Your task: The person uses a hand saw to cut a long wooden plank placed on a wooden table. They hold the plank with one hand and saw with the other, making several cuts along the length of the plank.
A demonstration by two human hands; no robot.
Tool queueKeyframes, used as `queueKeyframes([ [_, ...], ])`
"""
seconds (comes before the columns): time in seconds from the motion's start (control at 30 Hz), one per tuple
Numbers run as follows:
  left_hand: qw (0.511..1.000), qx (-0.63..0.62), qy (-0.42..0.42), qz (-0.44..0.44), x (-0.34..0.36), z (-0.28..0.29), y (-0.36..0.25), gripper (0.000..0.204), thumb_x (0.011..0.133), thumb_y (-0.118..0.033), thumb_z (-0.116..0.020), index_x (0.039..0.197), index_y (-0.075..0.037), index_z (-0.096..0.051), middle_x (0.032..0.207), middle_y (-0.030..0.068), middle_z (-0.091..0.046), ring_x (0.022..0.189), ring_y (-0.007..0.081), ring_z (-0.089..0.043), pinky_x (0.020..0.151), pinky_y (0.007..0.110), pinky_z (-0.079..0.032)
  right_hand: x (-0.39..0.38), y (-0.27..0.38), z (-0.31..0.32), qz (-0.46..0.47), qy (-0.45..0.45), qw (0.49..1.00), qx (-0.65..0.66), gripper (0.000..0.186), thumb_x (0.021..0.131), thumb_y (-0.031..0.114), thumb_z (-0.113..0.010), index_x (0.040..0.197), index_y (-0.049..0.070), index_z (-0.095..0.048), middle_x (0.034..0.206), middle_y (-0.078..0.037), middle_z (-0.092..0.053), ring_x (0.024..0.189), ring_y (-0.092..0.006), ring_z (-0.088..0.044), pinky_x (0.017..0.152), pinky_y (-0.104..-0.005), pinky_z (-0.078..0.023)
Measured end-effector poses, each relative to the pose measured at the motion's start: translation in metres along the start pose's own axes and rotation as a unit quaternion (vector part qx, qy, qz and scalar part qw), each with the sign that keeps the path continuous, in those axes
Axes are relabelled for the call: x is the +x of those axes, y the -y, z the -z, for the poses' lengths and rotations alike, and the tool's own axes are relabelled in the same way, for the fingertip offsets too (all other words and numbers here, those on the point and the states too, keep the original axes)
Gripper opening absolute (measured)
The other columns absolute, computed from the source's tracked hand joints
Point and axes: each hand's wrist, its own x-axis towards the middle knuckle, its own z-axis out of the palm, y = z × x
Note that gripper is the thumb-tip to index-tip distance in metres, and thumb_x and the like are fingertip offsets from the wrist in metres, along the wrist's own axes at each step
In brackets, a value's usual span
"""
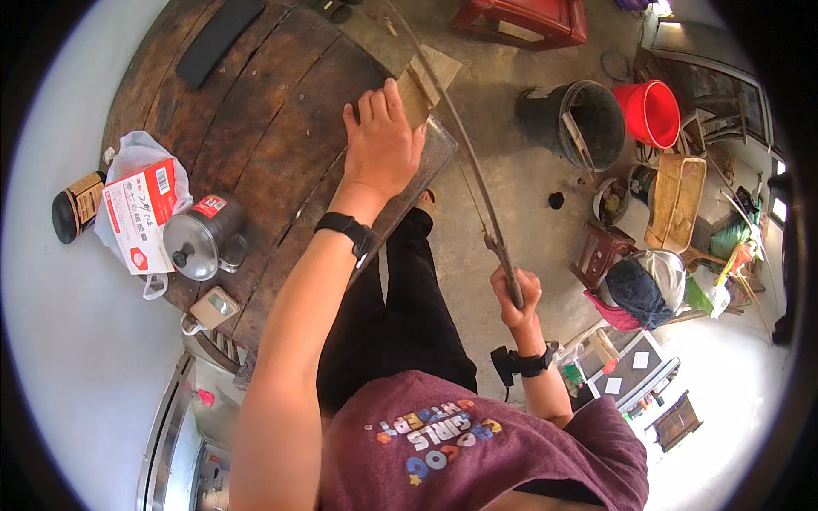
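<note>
My left hand presses down on a piece of light wood at the corner of the dark wooden table. The wood juts past the table edge, its far end flaring wider. My right hand is wrapped round the lower end of a bow saw with a long curved back and a thin blade. The saw slants up and away to the left, its back crossing in front of the wood. Whether the blade touches the wood is too fine to make out.
On the table's left are a lidded pot, a red-and-white box, a dark jar and a black flat bar. Buckets, black and red, a red stool and a basket stand on the floor.
</note>
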Motion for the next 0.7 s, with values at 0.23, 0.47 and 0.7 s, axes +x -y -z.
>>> queueKeyframes([
  [0.23,0.999,-0.021,-0.024,-0.005,0.001,0.000,0.001,0.079,0.094,-0.039,-0.063,0.147,0.011,-0.033,0.126,0.0217,-0.052,0.122,0.0361,-0.049,0.106,0.054,-0.040,0.126,-0.013,-0.045,-0.070,0.012,0.995,0.069,0.014,0.092,0.004,-0.062,0.080,-0.001,-0.057,0.063,-0.005,-0.049,0.056,-0.0136,-0.044,0.053,-0.0297,-0.035],
  [0.47,1.000,-0.011,0.006,0.015,-0.001,0.005,-0.004,0.079,0.094,-0.040,-0.062,0.147,0.011,-0.033,0.125,0.0216,-0.053,0.120,0.0351,-0.051,0.106,0.055,-0.040,0.087,-0.020,-0.045,-0.018,0.006,0.999,-0.030,0.013,0.088,0.003,-0.065,0.078,-0.001,-0.058,0.060,-0.011,-0.045,0.051,-0.0225,-0.046,0.050,-0.0353,-0.034],
  [0.7,1.000,-0.030,0.006,0.006,0.002,0.007,-0.001,0.077,0.095,-0.039,-0.061,0.147,0.012,-0.034,0.125,0.0224,-0.052,0.120,0.0359,-0.050,0.107,0.055,-0.038,0.034,-0.005,-0.020,-0.017,-0.002,0.999,-0.028,0.006,0.084,0.000,-0.063,0.079,0.001,-0.061,0.061,-0.014,-0.048,0.050,-0.0261,-0.051,0.050,-0.0357,-0.038],
])
